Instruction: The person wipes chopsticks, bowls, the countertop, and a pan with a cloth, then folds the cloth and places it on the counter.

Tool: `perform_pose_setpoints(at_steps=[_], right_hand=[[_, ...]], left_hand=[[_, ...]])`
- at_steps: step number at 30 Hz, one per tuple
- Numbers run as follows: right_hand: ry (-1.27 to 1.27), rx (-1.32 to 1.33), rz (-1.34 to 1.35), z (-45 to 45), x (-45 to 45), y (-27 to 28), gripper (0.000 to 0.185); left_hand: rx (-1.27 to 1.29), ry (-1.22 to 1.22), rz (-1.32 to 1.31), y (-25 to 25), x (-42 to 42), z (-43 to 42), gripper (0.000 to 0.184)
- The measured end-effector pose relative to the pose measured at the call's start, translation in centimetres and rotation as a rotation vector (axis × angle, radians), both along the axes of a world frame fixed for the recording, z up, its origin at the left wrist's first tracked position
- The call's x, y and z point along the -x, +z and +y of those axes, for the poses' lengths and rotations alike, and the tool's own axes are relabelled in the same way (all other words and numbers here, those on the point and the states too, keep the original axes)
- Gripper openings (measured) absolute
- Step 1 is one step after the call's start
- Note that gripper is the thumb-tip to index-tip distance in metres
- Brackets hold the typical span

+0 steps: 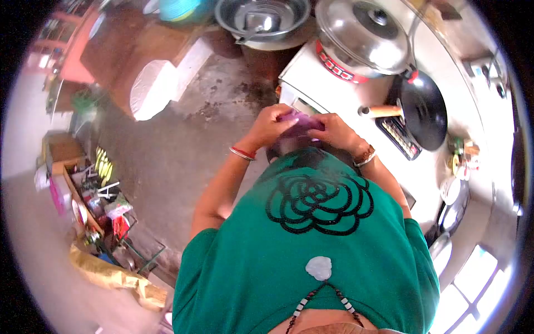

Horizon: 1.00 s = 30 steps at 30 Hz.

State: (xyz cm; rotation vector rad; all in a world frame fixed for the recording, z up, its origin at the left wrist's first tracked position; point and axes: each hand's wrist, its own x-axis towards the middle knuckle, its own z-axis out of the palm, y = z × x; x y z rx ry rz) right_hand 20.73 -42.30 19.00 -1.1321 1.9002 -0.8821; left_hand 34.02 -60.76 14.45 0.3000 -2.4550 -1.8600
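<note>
My left hand (270,127) and my right hand (338,133) are raised in front of my chest, close together, at the near edge of the white counter (334,100). Between them is a soft, crumpled purple thing (300,127), with the fingers of both hands closed on its two sides. Whether it is a cloth or a thin bag I cannot tell. Its lower part is dark and partly hidden behind the green shirt.
A large lidded steel pot (361,33), a black wok (425,111) and a wooden handle (381,111) are on the counter. Beyond its left end stands a metal basin (261,19). On the floor side, bananas (103,166) and cluttered boxes line the left wall.
</note>
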Motion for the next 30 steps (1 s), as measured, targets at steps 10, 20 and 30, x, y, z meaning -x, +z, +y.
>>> perform_pose_setpoints(at_steps=[10,20,30], right_hand=[[-0.473,0.140,-0.197,9.8,-0.7,-1.8,0.021],[-0.997,0.426,-0.405,24.6,-1.7,0.4,0.007],[-1.220,0.530,-0.397,36.9,-5.4,1.9,0.007]], left_hand=[[-0.210,-0.159,0.053,3.1,4.1,1.7,0.017],[-0.014,-0.527,-0.003,3.8,9.8,11.1,0.026],[-0.223,-0.800,-0.290,-1.2,15.2,24.1,0.029]])
